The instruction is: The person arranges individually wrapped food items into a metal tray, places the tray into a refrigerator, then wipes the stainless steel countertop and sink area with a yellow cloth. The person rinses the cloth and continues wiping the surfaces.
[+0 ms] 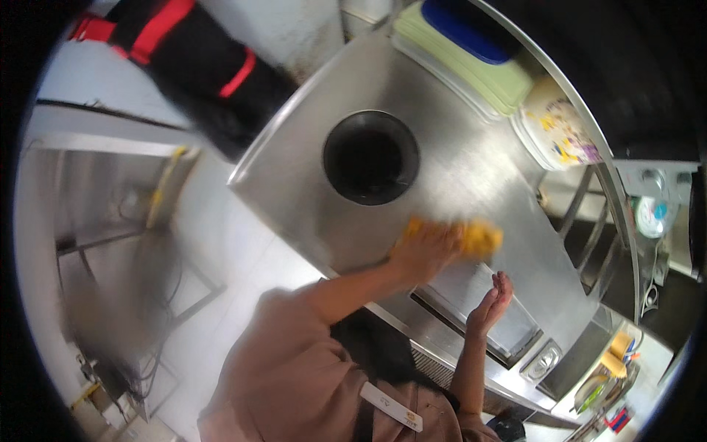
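Observation:
My left hand (428, 252) presses on a bunched yellow cloth (482, 237) on the stainless steel counter (287, 173). Both the hand and the cloth are smeared by motion, and part of the cloth is under the palm. My right hand (491, 303) is raised just above a rectangular metal panel (519, 324) set in the counter, its fingers stretched out and nothing in them. Beyond the left hand is a round black recess or bowl (372, 156); I cannot tell which.
Along the counter's far side stand a pale green lidded container (471, 70) with a blue item (471, 29) on top and a white tub (556, 129) with colourful marks. A metal rack (585, 221) is at the right. A black bag with red straps (199, 70) is at the upper left.

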Demonstrator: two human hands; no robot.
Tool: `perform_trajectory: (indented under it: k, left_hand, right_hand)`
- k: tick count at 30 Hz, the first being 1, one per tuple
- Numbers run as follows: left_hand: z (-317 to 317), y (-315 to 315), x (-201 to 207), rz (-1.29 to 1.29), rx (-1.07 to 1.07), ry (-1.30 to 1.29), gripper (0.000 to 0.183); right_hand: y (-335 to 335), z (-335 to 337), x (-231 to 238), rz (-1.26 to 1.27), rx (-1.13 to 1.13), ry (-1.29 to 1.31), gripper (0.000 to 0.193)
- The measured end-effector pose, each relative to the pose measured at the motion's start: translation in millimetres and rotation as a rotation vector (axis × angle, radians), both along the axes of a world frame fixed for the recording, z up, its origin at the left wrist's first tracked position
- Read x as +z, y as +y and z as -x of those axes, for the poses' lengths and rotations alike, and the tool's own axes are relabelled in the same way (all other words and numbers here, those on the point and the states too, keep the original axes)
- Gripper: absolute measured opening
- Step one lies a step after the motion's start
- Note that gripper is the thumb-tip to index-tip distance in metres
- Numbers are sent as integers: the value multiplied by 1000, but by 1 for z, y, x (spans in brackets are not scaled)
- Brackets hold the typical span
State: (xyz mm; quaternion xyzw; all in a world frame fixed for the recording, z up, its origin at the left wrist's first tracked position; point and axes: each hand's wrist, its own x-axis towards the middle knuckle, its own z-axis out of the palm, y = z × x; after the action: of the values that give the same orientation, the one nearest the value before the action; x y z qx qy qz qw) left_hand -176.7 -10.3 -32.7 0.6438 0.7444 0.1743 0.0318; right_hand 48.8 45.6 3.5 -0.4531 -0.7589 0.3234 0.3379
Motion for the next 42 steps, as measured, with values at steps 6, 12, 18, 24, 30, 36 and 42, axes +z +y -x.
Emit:
perform_trajectory:
  k: [6, 12, 18, 24, 30, 36, 42]
  left_hand:
    - [164, -145, 26, 652, 465, -116, 46]
    - [311, -99, 0, 101, 518, 446, 47]
    - [167, -192, 26, 535, 369, 30, 63]
    - [246, -167, 9, 314, 389, 257, 50]
    - [322, 93, -23, -59, 518, 235, 52]
    - [147, 137, -39, -103, 297, -79, 57]
    - [42, -7, 8, 6, -111, -171, 56]
  right_hand:
    - [0, 35, -6, -26, 214, -107, 38]
    - [-5, 105, -27, -238, 288, -333, 43]
    - [-9, 171, -47, -331, 179, -503, 55]
    - [-8, 170, -52, -307, 162, -403, 56]
    - [-8, 166, -52, -254, 208, -467, 60]
    - [-4, 164, -62, -300, 155, -280, 58]
    - [13, 125, -43, -126, -370, 284, 58]
